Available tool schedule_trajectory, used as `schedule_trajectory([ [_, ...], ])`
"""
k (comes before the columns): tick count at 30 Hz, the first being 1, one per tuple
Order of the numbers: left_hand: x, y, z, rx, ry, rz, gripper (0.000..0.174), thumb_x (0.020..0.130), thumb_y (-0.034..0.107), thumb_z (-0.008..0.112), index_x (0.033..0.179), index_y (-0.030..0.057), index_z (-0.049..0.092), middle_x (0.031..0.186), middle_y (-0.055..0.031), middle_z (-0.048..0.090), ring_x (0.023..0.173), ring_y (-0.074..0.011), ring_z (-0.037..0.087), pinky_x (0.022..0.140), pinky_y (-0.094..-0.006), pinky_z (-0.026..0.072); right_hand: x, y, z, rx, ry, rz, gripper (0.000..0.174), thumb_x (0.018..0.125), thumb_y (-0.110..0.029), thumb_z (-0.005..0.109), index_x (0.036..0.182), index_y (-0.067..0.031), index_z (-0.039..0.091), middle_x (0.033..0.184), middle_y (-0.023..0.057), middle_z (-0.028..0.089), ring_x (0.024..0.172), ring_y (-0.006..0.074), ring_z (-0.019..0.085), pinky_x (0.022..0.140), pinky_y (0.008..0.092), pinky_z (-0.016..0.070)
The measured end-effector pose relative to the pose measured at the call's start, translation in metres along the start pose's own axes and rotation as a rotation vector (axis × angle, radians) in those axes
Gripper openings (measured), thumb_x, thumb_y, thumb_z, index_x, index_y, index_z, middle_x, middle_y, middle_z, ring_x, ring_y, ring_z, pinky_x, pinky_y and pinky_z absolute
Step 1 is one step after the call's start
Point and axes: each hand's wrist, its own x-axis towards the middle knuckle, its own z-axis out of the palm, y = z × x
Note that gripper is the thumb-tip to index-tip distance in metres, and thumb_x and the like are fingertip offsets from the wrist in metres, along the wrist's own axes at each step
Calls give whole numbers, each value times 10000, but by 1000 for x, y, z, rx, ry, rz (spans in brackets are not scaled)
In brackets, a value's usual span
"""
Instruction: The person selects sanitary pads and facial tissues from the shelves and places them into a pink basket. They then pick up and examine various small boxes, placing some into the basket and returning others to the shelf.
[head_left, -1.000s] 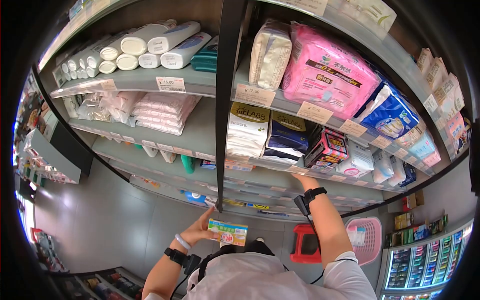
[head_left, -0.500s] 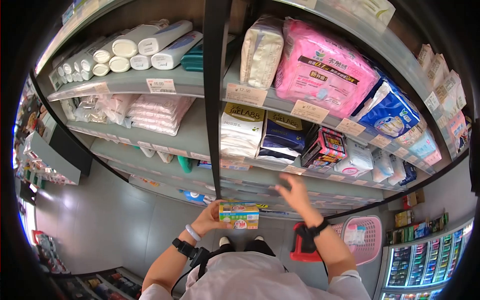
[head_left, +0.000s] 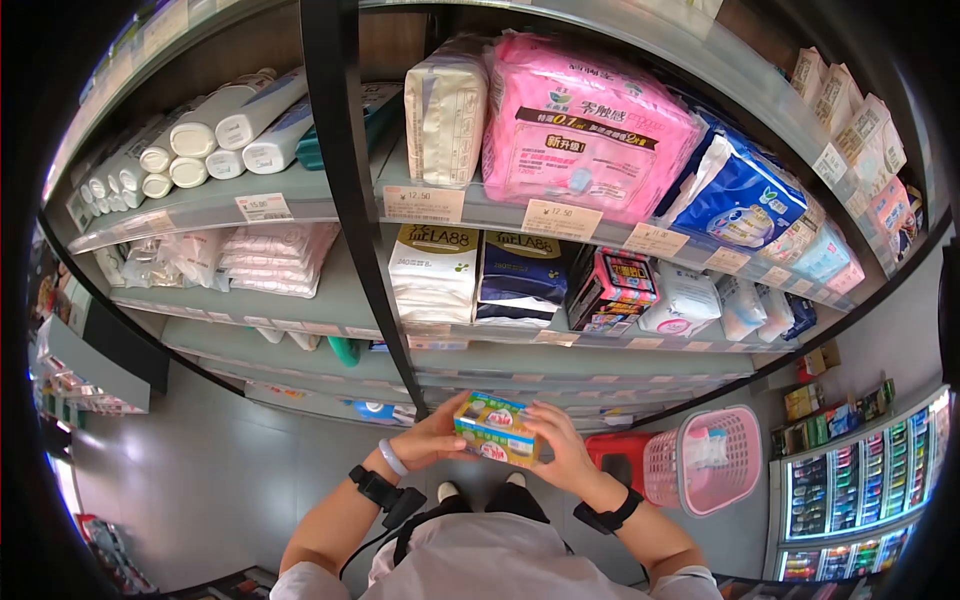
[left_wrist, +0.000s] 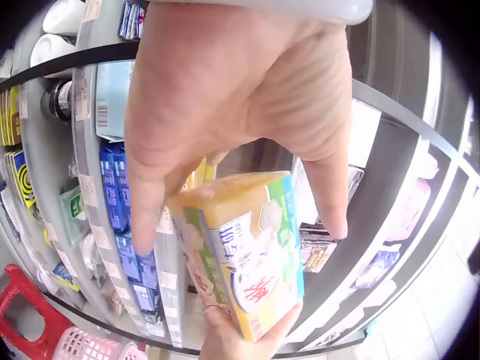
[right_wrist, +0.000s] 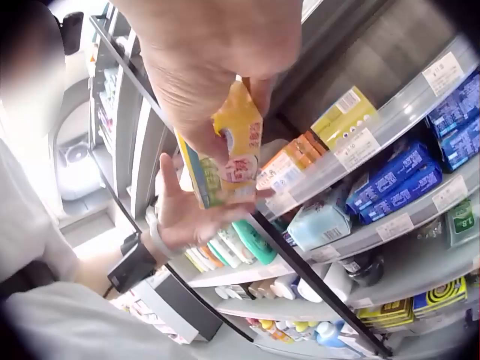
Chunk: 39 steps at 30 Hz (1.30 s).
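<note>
A yellow, green and blue box (head_left: 492, 432) is between the two hands, in front of the person's body. My right hand (head_left: 568, 452) pinches it from its right side; in the right wrist view the fingers of that hand (right_wrist: 217, 64) bend over the box (right_wrist: 244, 161). My left hand (head_left: 425, 442) is at the box's left side. Seen from the left wrist, its thumb and fingers (left_wrist: 232, 105) are spread apart near the box (left_wrist: 251, 262), and in the right wrist view the left hand (right_wrist: 187, 217) lies flat, palm turned up, beside and below the box.
Shelves of packaged goods rise ahead, with a pink pack (head_left: 590, 140), white bottles (head_left: 245, 125) and a dark upright divider (head_left: 345, 180). A pink basket (head_left: 720, 480) and something red (head_left: 618, 455) are at the right by the floor. A lit display of goods (head_left: 860, 470) stands farther right.
My right hand has come away from the shelf edge and down to the box, gripping it. The left hand has loosened from the box. The shelves have shifted left in view.
</note>
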Motion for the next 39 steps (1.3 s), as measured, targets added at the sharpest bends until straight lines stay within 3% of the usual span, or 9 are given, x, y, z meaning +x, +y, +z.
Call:
schedule_trajectory([
  [5, 3, -11, -13, 490, -18, 83, 742, 643, 7, 744, 1249, 60, 320, 1231, -58, 422, 1104, -150, 446, 934, -311, 394, -11, -2, 6, -267, 15, -235, 677, 612, 28, 629, 1243, -77, 406, 1266, 163, 388, 1133, 365, 426, 897, 396, 427],
  [8, -8, -14, -1, 528, 68, 294, 697, 588, -2, 776, 1166, 74, 393, 1212, -64, 440, 1104, -160, 456, 915, -311, 408, -9, 6, 8, -44, 58, 192, 547, 740, -84, 631, 1237, -62, 404, 1274, 165, 404, 1130, 318, 460, 847, 379, 467],
  [10, -12, -12, 2, 814, 57, 514, 721, 569, -2, 787, 1168, 106, 401, 1266, -90, 377, 1150, -176, 418, 925, -316, 403, -15, 33, 10, 1143, -270, 990, 544, 832, -233, 555, 1297, -66, 328, 1261, 156, 435, 1103, 303, 490, 813, 380, 491],
  [13, -17, -8, 5, 1042, 22, 599, 745, 577, 4, 782, 1198, 140, 393, 1327, -115, 302, 1216, -207, 354, 944, -328, 392, -13, 22, 8, 1708, -470, 894, 471, 903, -224, 394, 1331, -75, 263, 1307, 88, 394, 1112, 250, 486, 766, 384, 502],
  [19, -24, -9, 14, 722, 54, 456, 826, 585, 11, 773, 1278, 131, 339, 1350, -109, 303, 1231, -233, 351, 921, -335, 425, -5, 2, 10, 1218, -224, 732, 590, 782, -94, 615, 1280, -49, 303, 1216, 103, 447, 1117, 203, 466, 859, 365, 451],
  [23, -21, 0, 10, 1001, 137, 303, 787, 599, 28, 766, 1268, 111, 360, 1292, -91, 380, 1185, -212, 406, 896, -335, 445, -7, -8, 12, 1043, -198, 697, 759, 643, 55, 691, 1291, -53, 312, 1231, 91, 442, 1125, 173, 444, 913, 308, 402],
  [30, -1, -4, 15, 1288, 82, 492, 682, 619, 43, 738, 1220, 104, 420, 1225, -99, 421, 1157, -242, 428, 854, -342, 479, 6, 9, -8, 763, -350, 789, 820, 679, -158, 725, 1317, 54, 256, 1305, 155, 374, 1178, 220, 394, 994, 305, 292],
  [35, 25, -7, 3, 1327, 140, 617, 784, 613, 19, 742, 1282, 119, 345, 1313, -141, 330, 1189, -246, 401, 868, -349, 461, 25, 27, -21, 723, -306, 817, 778, 641, -169, 762, 1244, 78, 338, 1062, 134, 543, 989, 196, 533, 827, 286, 438],
  [39, 31, -11, -7, 787, 207, 357, 753, 706, 156, 718, 1286, 13, 261, 1265, -215, 401, 1170, -259, 417, 912, -341, 412, 27, 26, -16, 845, -145, 860, 741, 656, -128, 747, 1232, 65, 323, 1070, 124, 522, 991, 192, 535, 803, 290, 460],
])
